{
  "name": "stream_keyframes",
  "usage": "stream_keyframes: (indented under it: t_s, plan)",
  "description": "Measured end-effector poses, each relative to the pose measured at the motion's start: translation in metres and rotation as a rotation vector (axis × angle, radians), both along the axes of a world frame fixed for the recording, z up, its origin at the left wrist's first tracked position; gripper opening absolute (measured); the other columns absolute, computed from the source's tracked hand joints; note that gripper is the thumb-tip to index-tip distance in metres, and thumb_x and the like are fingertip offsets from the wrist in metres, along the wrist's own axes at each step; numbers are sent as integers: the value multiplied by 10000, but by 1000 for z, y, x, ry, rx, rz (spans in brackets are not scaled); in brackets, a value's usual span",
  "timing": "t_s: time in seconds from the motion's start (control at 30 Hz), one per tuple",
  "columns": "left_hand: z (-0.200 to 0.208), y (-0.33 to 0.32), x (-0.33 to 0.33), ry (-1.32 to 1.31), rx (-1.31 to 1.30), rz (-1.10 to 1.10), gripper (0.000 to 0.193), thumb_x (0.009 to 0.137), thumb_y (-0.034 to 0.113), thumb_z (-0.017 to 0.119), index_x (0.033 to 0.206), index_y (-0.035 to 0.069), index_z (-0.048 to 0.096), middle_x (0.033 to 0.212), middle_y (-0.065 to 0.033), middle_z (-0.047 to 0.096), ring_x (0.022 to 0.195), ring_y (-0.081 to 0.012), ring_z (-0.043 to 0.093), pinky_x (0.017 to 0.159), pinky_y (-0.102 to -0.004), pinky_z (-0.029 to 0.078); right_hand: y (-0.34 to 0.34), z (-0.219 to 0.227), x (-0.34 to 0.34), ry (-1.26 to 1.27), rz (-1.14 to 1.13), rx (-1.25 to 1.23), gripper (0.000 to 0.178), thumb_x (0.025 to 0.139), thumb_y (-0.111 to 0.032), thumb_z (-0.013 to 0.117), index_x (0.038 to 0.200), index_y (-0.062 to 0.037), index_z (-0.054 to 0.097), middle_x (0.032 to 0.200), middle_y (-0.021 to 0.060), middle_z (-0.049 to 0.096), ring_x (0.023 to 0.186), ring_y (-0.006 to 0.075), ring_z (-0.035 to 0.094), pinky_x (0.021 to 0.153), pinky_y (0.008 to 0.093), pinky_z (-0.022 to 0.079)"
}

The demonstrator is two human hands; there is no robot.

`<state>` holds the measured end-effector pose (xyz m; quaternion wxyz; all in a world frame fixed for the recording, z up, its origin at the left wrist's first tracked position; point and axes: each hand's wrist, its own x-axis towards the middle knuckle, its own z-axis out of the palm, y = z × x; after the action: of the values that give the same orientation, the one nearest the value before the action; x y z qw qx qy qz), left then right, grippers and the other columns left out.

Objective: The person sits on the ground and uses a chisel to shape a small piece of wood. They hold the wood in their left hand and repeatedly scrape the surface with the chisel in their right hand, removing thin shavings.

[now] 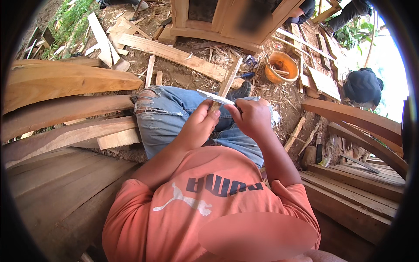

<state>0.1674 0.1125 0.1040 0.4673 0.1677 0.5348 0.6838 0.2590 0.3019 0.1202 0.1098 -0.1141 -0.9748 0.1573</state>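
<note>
Above my lap, my left hand is closed round the lower end of a narrow wooden stick, which slants up and away to the right. My right hand grips a knife by its handle, and its fingers hide most of that handle. The knife's pale blade points left and lies across the stick, just above my left fingers. Whether the edge bites into the wood, I cannot tell.
An orange bucket with wood scraps stands ahead right. A wooden frame rises at the far middle. Long beams lie at my left, more boards at right. Shavings and offcuts cover the ground. A crouching person is at far right.
</note>
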Motion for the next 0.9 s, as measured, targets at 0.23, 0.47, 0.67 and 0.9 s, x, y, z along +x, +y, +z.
stream_keyframes:
  t_s: [0.23,0.47,0.67,0.9]
  plan:
    - [-1,-3,4,23,-18,7,278,1112,194,500,1352,53,508,851,51,485,712,-23,424,620,-207,373,-7,-1,4,-32,-13,-1,531,978,-546,635,731,-77,640,650,147,634,627,378,647,558,495,475]
    - [-4,-5,1,60,9,-15,372,1116,194,492,1451,33,473,839,58,474,678,-17,405,595,-201,359,20,0,-7,-4,-100,67,488,983,-515,646,744,-89,645,670,148,648,658,375,668,594,484,508]
    - [-4,-24,23,242,35,-72,425,1123,200,483,1504,17,436,845,78,459,656,4,386,561,-170,331,215,-7,13,-85,-877,-12,700,1061,-634,378,1001,-65,783,878,216,743,881,397,717,825,496,535]
    - [2,-17,0,162,44,-11,421,1118,171,483,1504,8,435,874,66,503,709,3,407,637,-178,373,100,13,7,-20,-535,-36,476,1029,-490,577,942,-61,764,849,200,740,777,410,718,723,505,542]
